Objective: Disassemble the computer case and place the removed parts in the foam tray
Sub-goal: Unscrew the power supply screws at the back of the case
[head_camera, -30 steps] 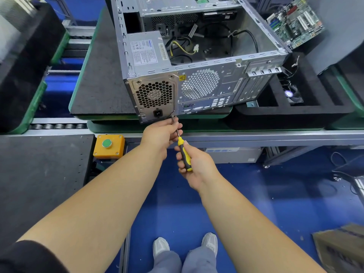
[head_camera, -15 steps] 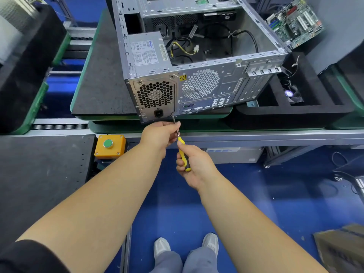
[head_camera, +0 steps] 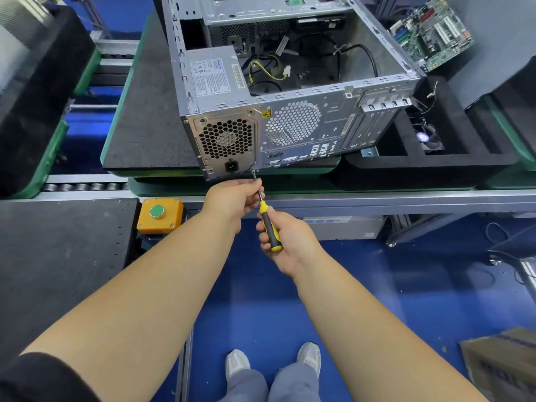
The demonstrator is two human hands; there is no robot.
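Button box [head_camera: 159,215]: sitting at the bench edge, left of the hands.
Left hand [head_camera: 232,197]: fingers curling round the screwdriver shaft.
Screwdriver [head_camera: 266,217]: tip touching the computer case [head_camera: 293,126] at its lower rear edge.
Right hand [head_camera: 285,240]: fingers wrapping the handle.
Foam tray [head_camera: 435,161]: lying just right of the case.

Factory disassembly line: roller conveyor [head_camera: 84,187], green-edged pallets [head_camera: 139,111], push-button box [head_camera: 160,214].
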